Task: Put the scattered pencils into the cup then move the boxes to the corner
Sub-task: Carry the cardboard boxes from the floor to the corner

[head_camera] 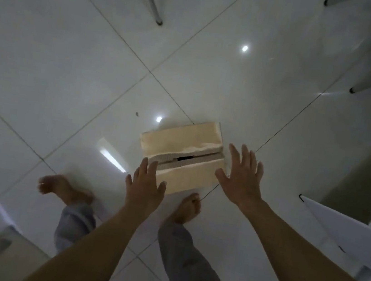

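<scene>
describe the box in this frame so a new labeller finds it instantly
Start from the glossy white tiled floor and find where the tile joints cross near the middle. Just below that crossing lies the cardboard box, between the open left hand and right hand. It is the only tan object, its top flaps parted along a dark slit.
</scene>
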Demonstrator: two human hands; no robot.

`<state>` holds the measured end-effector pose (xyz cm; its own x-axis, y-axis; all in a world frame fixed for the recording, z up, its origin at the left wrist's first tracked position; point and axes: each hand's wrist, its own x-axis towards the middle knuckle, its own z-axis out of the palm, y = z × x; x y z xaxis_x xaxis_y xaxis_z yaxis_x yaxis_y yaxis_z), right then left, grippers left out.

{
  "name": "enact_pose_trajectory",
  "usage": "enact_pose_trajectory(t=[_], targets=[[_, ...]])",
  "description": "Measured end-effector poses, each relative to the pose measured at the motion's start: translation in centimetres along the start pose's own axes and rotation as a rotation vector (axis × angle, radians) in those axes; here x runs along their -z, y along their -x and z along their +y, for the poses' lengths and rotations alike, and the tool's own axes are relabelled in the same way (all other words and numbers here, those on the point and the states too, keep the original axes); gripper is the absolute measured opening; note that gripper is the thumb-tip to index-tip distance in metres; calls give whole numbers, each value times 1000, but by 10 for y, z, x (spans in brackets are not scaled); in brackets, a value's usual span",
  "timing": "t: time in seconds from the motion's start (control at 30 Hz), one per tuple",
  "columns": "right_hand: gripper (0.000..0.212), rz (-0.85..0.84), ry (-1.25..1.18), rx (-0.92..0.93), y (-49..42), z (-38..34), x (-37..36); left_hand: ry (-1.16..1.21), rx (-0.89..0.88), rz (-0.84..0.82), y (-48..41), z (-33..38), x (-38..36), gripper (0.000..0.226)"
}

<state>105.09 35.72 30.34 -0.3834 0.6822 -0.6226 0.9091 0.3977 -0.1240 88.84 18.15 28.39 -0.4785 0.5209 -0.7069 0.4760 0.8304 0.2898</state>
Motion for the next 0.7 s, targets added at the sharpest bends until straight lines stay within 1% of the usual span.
enact_pose_trajectory(t=[0.13, 0.27, 0.4, 0.47, 0.53, 0.6, 0.7], targets=[[78, -91, 46, 12, -44, 27, -64, 130, 160, 80, -46, -12, -54, 65], [80, -92, -11, 55, -86, 24, -120, 215, 211, 100, -86, -32, -96, 75], [88, -53, -148, -56, -119, 22, -148, 435, 267, 89, -112, -42, -119, 89], [90, -70, -246, -121, -131, 25, -159, 549, 273, 91, -119, -47, -129, 91], [90, -84, -333, -153, -136, 27, -164, 609, 243, 93, -121, -49, -135, 92], [90, -79, -374, -155, -134, 28, -164, 604, 217, 110, -119, -51, -137, 91], [90, -89, -350, -153, -126, 26, -159, 568, 211, 92, -114, -58, -130, 91]])
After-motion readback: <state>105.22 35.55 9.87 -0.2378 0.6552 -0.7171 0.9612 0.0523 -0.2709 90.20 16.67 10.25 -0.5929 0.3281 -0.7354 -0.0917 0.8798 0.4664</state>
